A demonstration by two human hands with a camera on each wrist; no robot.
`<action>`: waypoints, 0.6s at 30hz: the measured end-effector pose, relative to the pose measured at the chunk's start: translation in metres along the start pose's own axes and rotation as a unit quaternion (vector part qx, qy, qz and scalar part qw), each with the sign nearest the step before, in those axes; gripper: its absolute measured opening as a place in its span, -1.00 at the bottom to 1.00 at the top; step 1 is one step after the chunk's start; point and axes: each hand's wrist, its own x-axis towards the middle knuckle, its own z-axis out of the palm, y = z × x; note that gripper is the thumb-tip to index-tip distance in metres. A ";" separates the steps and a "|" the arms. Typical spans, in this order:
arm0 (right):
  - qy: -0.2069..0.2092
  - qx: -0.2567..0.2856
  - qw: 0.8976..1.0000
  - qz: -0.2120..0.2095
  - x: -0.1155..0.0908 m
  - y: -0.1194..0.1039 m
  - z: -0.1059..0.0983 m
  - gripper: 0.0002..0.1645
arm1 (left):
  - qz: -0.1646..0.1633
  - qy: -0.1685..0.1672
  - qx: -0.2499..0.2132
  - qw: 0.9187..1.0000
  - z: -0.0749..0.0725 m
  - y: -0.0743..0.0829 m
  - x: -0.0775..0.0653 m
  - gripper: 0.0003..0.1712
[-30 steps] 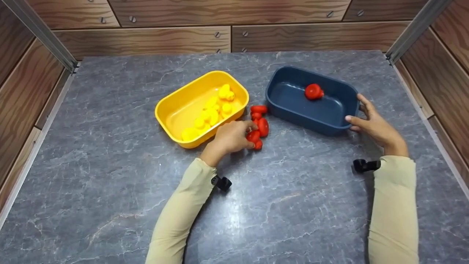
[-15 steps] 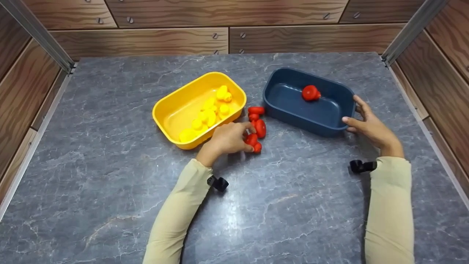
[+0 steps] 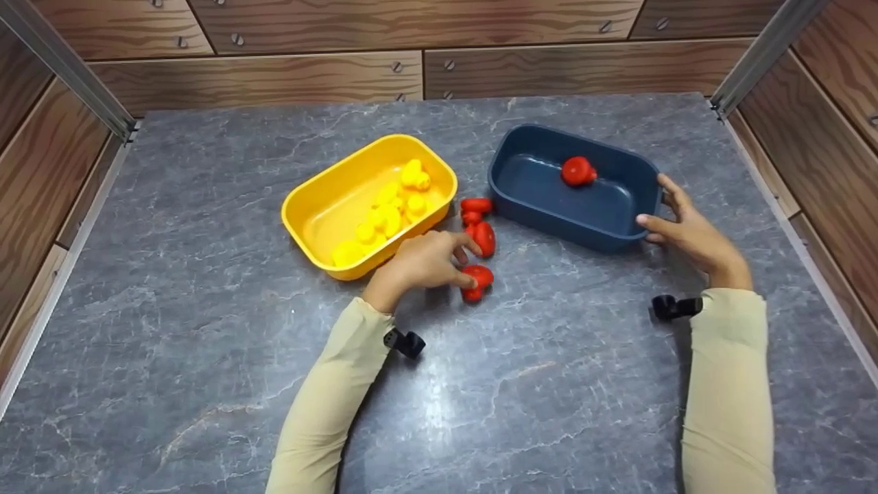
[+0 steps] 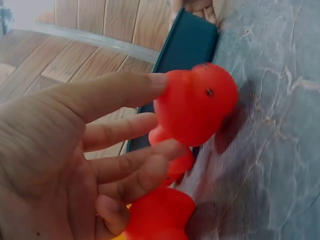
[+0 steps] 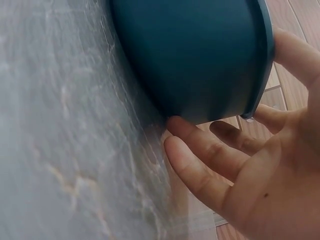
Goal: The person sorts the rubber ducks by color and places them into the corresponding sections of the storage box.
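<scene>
A grey, marble-veined tabletop [image 3: 219, 329] is laid out in front of the person and under a long, rounded-corner, dark blue bin [image 3: 549, 195]. Behind the dark blue bin, a back wall [image 3: 329, 20] of brown, wood-grained panels is seen. Two pale cream sleeves are shown: the left sleeve [image 3: 333, 398] is stretched out to the near left of the dark blue bin, the right sleeve [image 3: 727, 384] to its near right. A rounded-corner, bright yellow bin [image 3: 336, 209] is set to the left of the dark blue bin, apart from it.

The right-hand end of the dark blue bin is gripped by the right hand [image 3: 693, 233], with thumb and fingers curved about its corner. The left hand [image 3: 432, 261] is held low to the near left of the dark blue bin, its fingers loosely spread and lightly bent.

One small, glossy red, duck-shaped toy [image 3: 577, 171] is contained in the dark blue bin. Three more are lined up outside its left end: the far red toy [image 3: 476, 205] is placed just beside it, the middle red toy [image 3: 484, 240] slightly nearer the person, and the near red toy [image 3: 482, 276] farthest from it, overlapped by the left thumb; whether it is pressed cannot be told. Several small yellow toys [image 3: 389, 221] are clustered in the bright yellow bin, left of the dark blue one.
</scene>
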 end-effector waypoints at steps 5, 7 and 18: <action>-0.001 -0.009 1.000 0.007 0.000 -0.001 0.000 0.06 | -0.008 -0.016 0.052 0.999 0.006 0.007 0.000 -0.44; -0.002 -0.004 1.000 0.008 0.000 -0.001 0.000 0.06 | -0.008 -0.019 0.059 0.998 0.007 0.008 0.001 -0.46; -0.004 -0.010 1.000 0.000 0.000 -0.002 -0.001 0.04 | 0.009 -0.001 0.008 1.000 0.003 0.007 -0.001 -0.49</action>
